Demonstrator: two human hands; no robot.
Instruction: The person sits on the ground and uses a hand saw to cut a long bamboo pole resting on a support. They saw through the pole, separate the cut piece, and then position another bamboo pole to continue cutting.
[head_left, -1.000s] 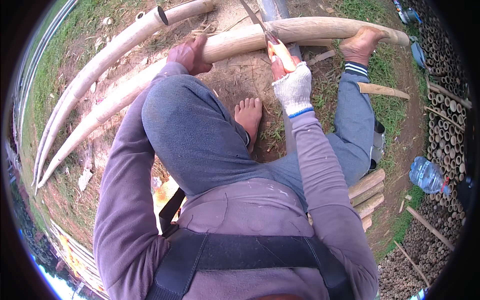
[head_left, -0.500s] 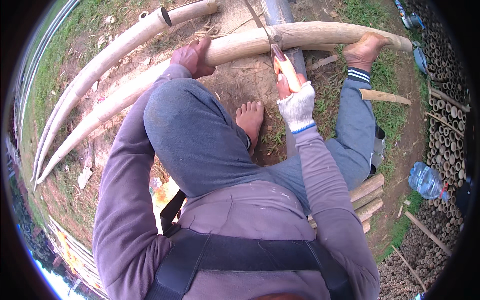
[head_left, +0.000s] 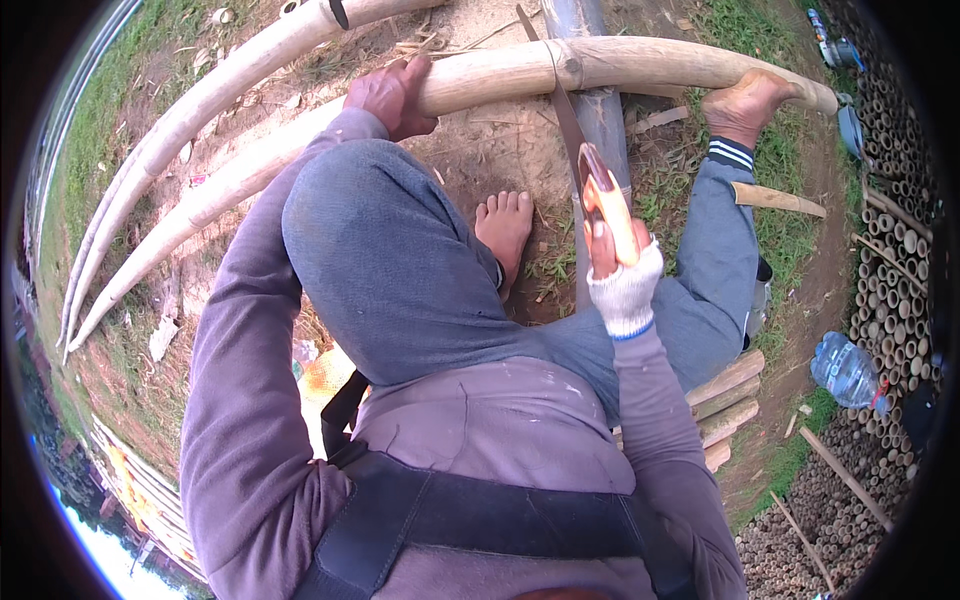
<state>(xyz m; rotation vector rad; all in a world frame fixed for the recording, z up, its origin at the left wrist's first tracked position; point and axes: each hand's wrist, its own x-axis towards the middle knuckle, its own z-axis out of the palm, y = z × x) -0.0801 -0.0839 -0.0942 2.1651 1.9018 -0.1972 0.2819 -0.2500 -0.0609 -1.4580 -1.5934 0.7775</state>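
A long pale bamboo pole (head_left: 490, 80) lies crosswise before me, resting on a grey post (head_left: 600, 120). My bare left hand (head_left: 392, 98) is wrapped around the pole, left of a knot. In a white knit glove with bare fingertips, my right hand (head_left: 622, 262) grips the orange-and-brown handle of a hand saw (head_left: 568, 118). The saw's blade crosses the pole just left of the knot, its tip sticking out beyond the far side. My right foot (head_left: 748, 103) presses on the pole's right part, and my left foot (head_left: 504, 235) stands on the bare ground.
Another bamboo pole (head_left: 215, 105) lies at the far left. Stacked bamboo (head_left: 890, 270) shows its cut ends along the right, near a clear plastic bottle (head_left: 848, 370). Several cut lengths (head_left: 728, 400) lie beside my right thigh. A bamboo strip (head_left: 780, 199) is by my right shin.
My right hand has drawn the saw back toward me and slightly right, so more blade shows on the near side. The left hand keeps its hold on the pole.
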